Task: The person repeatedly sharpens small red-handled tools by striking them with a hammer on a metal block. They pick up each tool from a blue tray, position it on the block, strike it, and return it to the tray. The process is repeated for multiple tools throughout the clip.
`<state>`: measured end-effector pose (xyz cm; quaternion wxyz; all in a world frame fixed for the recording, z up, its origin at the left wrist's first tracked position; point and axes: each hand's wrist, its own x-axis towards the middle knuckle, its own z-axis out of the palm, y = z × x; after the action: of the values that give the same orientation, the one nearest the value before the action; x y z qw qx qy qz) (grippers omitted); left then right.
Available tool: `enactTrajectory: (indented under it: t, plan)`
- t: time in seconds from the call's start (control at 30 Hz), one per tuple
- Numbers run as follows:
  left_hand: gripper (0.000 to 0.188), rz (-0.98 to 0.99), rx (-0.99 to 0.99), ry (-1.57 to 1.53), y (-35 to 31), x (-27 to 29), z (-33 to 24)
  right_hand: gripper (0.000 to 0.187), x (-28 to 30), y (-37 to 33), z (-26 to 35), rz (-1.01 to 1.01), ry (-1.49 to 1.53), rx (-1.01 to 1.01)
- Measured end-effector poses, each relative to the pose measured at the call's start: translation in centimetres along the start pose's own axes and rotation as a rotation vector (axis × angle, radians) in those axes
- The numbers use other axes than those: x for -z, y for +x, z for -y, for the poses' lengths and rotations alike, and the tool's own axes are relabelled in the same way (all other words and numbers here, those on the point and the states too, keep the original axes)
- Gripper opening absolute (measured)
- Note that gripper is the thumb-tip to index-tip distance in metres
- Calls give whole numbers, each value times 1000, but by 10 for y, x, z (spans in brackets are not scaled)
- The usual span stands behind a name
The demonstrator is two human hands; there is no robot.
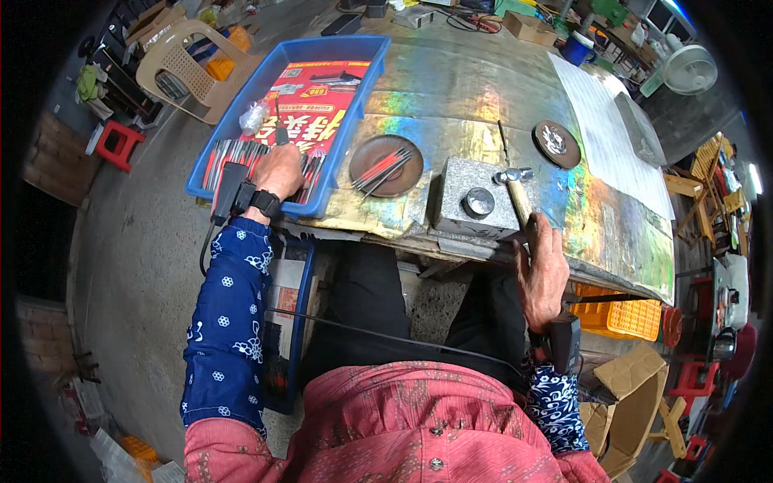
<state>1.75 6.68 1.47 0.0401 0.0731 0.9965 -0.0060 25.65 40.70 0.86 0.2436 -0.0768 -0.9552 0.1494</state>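
My left hand [278, 171] reaches into a blue plastic tray [372, 80], over a row of thin red and black sticks [229, 161]. Its fingers are curled, and what they grip is hidden; a dark slim piece [282, 134] shows just beyond them. My right hand [543, 272] is closed loosely around the handle end of a small hammer [518, 193]. The hammer head rests on a grey stone block [459, 179], beside a round metal piece [478, 203]. A brown round dish [372, 151] between the hands holds several red and black sticks.
A red printed sheet [322, 97] lines the tray. On the metallic table [451, 97] lie a thin dark rod [503, 138] and a small dish [572, 153] with silvery bits. Around it are a beige chair [179, 68], an orange crate [620, 315] and an open cardboard box [636, 378].
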Motion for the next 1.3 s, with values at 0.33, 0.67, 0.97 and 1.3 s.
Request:
enactTrajectory:
  t: [0.33, 0.67, 0.97, 1.3]
  plan:
    - [25, -56, -31, 45, 2, -6, -3, 51, 8, 3, 5, 47, -29, -41]
    - [17, -211, -91, 204, 16, -35, 5, 35, 33, 12, -3, 69, 35, -51]
    - [15, -125, -12, 71, 22, -31, 12, 23, 26, 37, -80, 36, -14, -159]
    - [12, -179, -150, -192, 23, -32, 20, 18, -13, 74, -134, 132, -210, -68]
